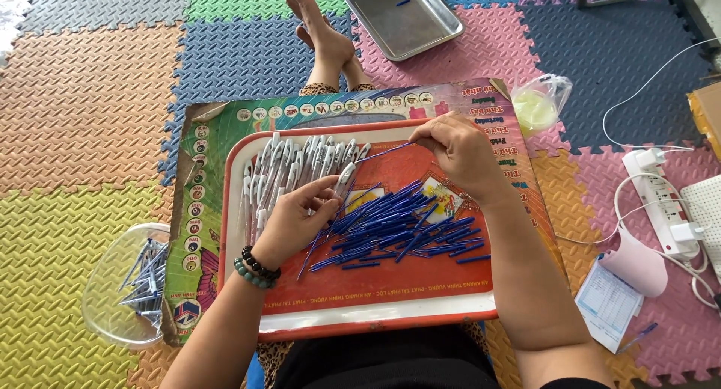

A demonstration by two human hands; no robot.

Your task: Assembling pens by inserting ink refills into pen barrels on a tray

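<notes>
My left hand (297,216) grips a white pen barrel (344,179) over a red tray (375,314) that rests on my lap. Between the fingertips of my right hand (458,150) is a thin blue refill (384,152), its tip pointing toward the barrel. A heap of blue refills (402,227) lies in the tray's middle. Several white pen barrels (300,164) lie in a row along the tray's far left. Beaded bracelets (257,267) circle my left wrist.
Under the tray is a colourful printed board (210,156). A clear bowl (124,284) with blue pens sits on the foam floor mat at left. A metal tray (402,17), my foot (319,28), a plastic bag (541,104), a power strip (661,197) and papers (612,299) surround me.
</notes>
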